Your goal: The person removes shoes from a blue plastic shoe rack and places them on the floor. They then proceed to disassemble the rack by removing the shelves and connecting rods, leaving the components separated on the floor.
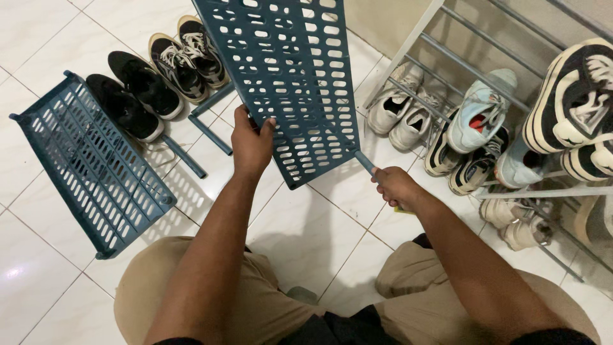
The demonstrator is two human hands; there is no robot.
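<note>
My left hand (251, 145) grips the left edge of a blue perforated plastic shelf panel (290, 70) that I hold up, tilted, over the white tiled floor. My right hand (394, 186) is closed around a blue tube leg (366, 163) at the panel's near right corner. A second blue shelf panel (89, 169) lies flat on the floor to the left, apart from both hands. Two loose blue tubes (185, 156) rest on the tiles between the two panels.
Black shoes (134, 96) and black-and-white sneakers (188, 57) sit on the floor at the back left. A metal shoe rack (460, 64) on the right holds several sneakers. My knees in tan trousers (408, 275) fill the bottom.
</note>
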